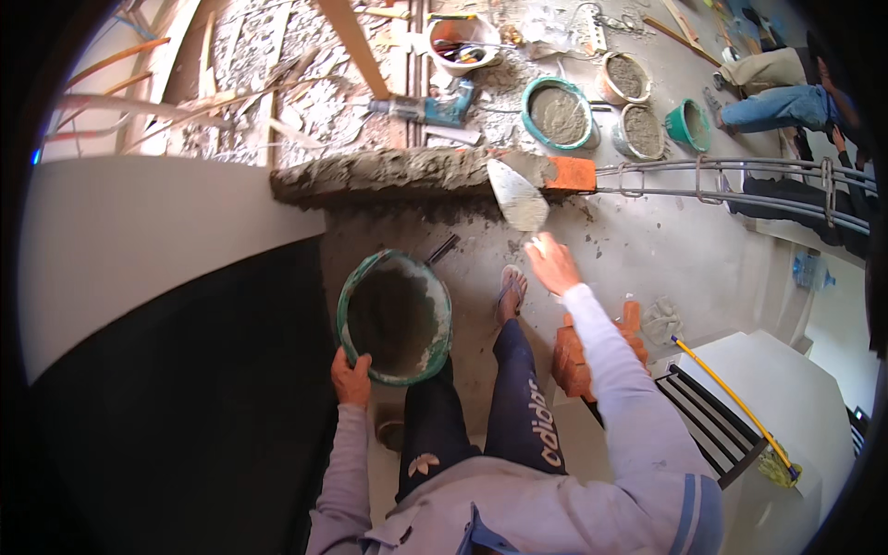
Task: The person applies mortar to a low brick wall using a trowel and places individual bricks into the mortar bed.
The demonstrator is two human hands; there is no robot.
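Observation:
My left hand (351, 379) grips the near-left rim of a round green bucket (343, 310), smeared with grey mortar inside. In my right hand (555, 265) is a pointed trowel (521, 200), its handle hidden by my fingers. The blade carries grey mortar and overlaps the front of a low brick wall (398, 173) coated in wet mortar; whether it touches cannot be told. A bare orange brick (572, 174) shows at the wall's right end.
Steel rebar (712, 180) runs right from the wall. Beyond it stand a mortar-filled tub (558, 113), several buckets and a power drill (430, 109) amid rubble. Orange bricks (572, 361) are stacked by my right forearm. Another person's legs (777, 109) show far right.

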